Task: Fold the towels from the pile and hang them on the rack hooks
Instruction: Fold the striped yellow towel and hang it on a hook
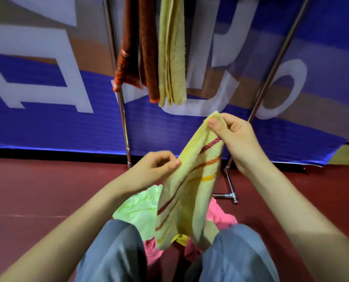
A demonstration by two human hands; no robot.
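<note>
A yellow towel with red and orange stripes (189,186) hangs lengthwise in front of me. My right hand (233,137) pinches its top corner, thumb on the cloth. My left hand (159,165) grips its left edge lower down. Beneath it, between my knees, lies the pile: a light green towel (139,208) and pink towels (220,216). On the metal rack (121,110) behind hang an orange-brown towel (137,53) and a plain yellow towel (172,58). The rack's hooks are out of view above.
The rack's chrome legs and foot bar (228,195) stand on the dark red floor (37,190). A blue banner with large white letters (47,88) runs right behind the rack. My knees in grey-blue trousers (116,251) fill the bottom of the view.
</note>
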